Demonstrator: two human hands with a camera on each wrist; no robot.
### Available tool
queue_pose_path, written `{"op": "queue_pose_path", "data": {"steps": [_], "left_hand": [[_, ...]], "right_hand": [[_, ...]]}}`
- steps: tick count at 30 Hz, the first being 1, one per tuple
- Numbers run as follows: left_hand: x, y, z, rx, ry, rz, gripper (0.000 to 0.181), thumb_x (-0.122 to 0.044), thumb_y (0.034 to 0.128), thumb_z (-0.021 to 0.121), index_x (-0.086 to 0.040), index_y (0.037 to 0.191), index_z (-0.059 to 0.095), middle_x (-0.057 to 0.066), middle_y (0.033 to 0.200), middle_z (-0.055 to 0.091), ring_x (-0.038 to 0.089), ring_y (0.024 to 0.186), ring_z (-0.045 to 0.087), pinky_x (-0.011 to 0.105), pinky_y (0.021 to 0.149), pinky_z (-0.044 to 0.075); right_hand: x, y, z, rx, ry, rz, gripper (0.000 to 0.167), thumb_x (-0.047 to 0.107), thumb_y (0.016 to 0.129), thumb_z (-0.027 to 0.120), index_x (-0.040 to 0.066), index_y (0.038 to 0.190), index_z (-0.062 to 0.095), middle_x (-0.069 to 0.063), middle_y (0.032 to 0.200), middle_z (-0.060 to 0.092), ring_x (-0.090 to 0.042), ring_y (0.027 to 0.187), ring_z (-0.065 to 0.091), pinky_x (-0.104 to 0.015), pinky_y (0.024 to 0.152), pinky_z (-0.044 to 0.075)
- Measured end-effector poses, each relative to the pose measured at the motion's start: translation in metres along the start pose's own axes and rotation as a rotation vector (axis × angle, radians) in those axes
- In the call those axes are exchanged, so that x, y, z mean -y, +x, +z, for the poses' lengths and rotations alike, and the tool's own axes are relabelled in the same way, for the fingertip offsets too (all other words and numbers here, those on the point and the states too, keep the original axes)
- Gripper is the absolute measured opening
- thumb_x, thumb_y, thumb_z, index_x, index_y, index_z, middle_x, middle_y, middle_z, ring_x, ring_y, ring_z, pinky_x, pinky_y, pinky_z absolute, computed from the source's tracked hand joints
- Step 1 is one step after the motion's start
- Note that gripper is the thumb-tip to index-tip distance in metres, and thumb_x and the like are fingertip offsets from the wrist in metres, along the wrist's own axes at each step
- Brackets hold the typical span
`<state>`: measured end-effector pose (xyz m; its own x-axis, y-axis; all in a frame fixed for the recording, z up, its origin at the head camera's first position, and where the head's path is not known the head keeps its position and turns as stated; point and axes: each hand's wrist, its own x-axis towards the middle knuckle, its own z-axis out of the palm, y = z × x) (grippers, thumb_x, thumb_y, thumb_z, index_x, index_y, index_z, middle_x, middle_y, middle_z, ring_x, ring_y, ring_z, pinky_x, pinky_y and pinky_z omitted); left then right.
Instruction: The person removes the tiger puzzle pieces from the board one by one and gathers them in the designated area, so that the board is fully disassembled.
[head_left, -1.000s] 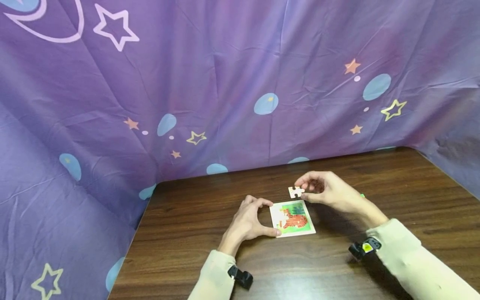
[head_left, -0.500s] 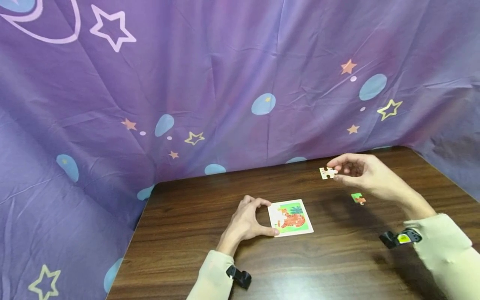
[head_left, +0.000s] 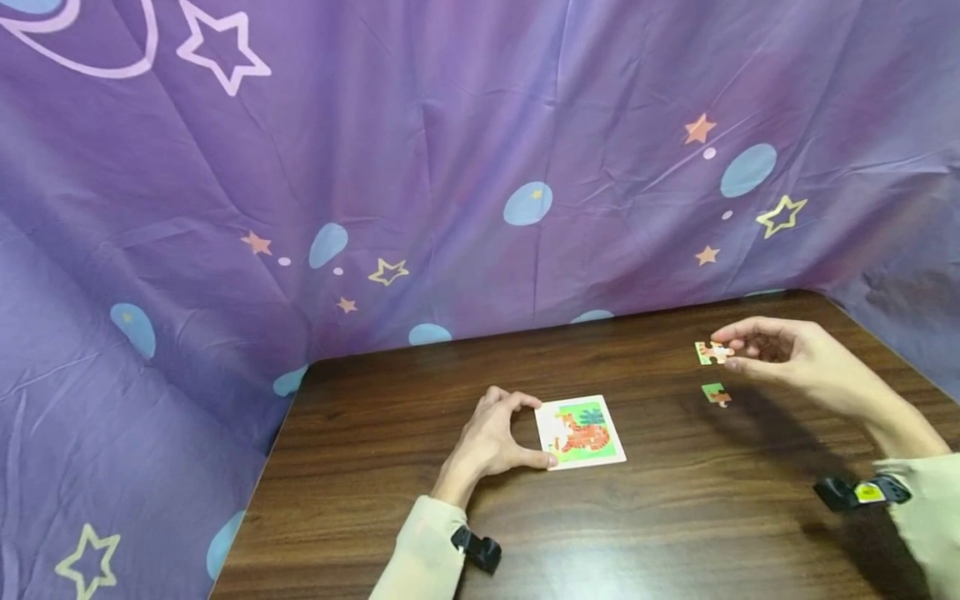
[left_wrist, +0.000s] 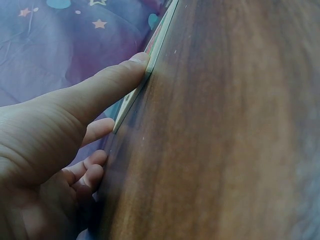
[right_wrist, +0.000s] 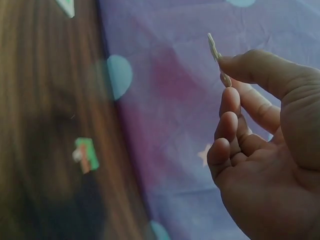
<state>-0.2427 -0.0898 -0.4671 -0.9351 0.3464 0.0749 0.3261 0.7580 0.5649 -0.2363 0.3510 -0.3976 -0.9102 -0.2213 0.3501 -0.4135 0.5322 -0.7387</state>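
Note:
A square puzzle board with a white border and an orange striped animal on green lies on the table. My left hand holds it by its left side, thumb at the near corner and index finger at the far corner. In the left wrist view the board appears edge-on under the thumb. My right hand pinches a small jigsaw piece between thumb and index finger, raised above the table. In the right wrist view that piece is seen edge-on. A green and orange jigsaw piece lies loose below it.
The brown wooden table ends at the back against a purple cloth with stars and blue ovals. More cloth hangs along the left side. Each wrist wears a black camera strap.
My right hand has carried its jigsaw piece from beside the board rightward, uncovering the loose piece on the table. The left hand stays at the board.

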Motion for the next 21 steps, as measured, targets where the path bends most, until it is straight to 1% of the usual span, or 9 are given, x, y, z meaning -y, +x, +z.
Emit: {"op": "queue_pose_path", "data": {"steps": [3, 7, 11, 13, 17, 21], "left_hand": [[0.000, 0.000, 0.000, -0.002, 0.004, -0.001, 0.086, -0.051, 0.0672, 0.108, -0.033, 0.143, 0.071, 0.000, 0.133, 0.060, 0.019, 0.127, 0.056, 0.046, 0.100, 0.056], [0.000, 0.001, 0.000, 0.001, 0.011, -0.007, 0.086, -0.052, 0.0670, 0.108, -0.035, 0.143, 0.071, -0.001, 0.132, 0.060, 0.019, 0.127, 0.056, 0.045, 0.099, 0.056], [0.000, 0.001, 0.001, 0.004, 0.013, -0.010, 0.086, -0.052, 0.0674, 0.108, -0.034, 0.143, 0.071, -0.001, 0.133, 0.060, 0.019, 0.127, 0.056, 0.045, 0.100, 0.056], [0.000, 0.001, 0.001, 0.005, 0.012, -0.011, 0.086, -0.052, 0.0677, 0.108, -0.034, 0.143, 0.071, 0.000, 0.133, 0.060, 0.019, 0.127, 0.056, 0.045, 0.100, 0.056], [0.000, 0.001, 0.000, 0.006, 0.010, -0.009, 0.086, -0.052, 0.0678, 0.107, -0.035, 0.143, 0.071, 0.000, 0.133, 0.060, 0.018, 0.126, 0.056, 0.043, 0.100, 0.056], [0.000, 0.000, 0.000, 0.003, 0.004, -0.001, 0.086, -0.051, 0.0681, 0.107, -0.033, 0.144, 0.071, 0.001, 0.133, 0.060, 0.020, 0.127, 0.056, 0.044, 0.101, 0.056]], "right_hand": [[-0.014, -0.009, 0.000, 0.025, 0.002, 0.010, 0.031, 0.002, 0.099, 0.081, 0.007, 0.130, 0.077, -0.004, 0.101, 0.076, -0.010, 0.088, 0.070, -0.022, 0.074, 0.055], [-0.038, -0.024, 0.004, 0.085, 0.027, 0.021, 0.029, 0.001, 0.100, 0.080, 0.004, 0.129, 0.076, -0.004, 0.101, 0.076, -0.007, 0.089, 0.068, -0.021, 0.074, 0.054], [-0.060, -0.038, 0.007, 0.142, 0.033, -0.005, 0.029, -0.002, 0.099, 0.081, 0.006, 0.126, 0.078, -0.002, 0.100, 0.075, -0.008, 0.088, 0.067, -0.024, 0.072, 0.053], [-0.069, -0.044, 0.009, 0.167, 0.025, -0.036, 0.030, -0.003, 0.097, 0.081, 0.007, 0.125, 0.078, -0.003, 0.098, 0.074, -0.009, 0.086, 0.066, -0.025, 0.070, 0.052], [-0.079, -0.052, 0.013, 0.181, 0.007, -0.084, 0.032, -0.004, 0.096, 0.081, 0.011, 0.124, 0.079, -0.004, 0.097, 0.073, -0.012, 0.083, 0.064, -0.028, 0.068, 0.049], [-0.082, -0.053, 0.016, 0.164, -0.022, -0.108, 0.033, -0.002, 0.095, 0.082, 0.013, 0.124, 0.080, -0.005, 0.097, 0.071, -0.012, 0.084, 0.062, -0.029, 0.067, 0.047]]}}
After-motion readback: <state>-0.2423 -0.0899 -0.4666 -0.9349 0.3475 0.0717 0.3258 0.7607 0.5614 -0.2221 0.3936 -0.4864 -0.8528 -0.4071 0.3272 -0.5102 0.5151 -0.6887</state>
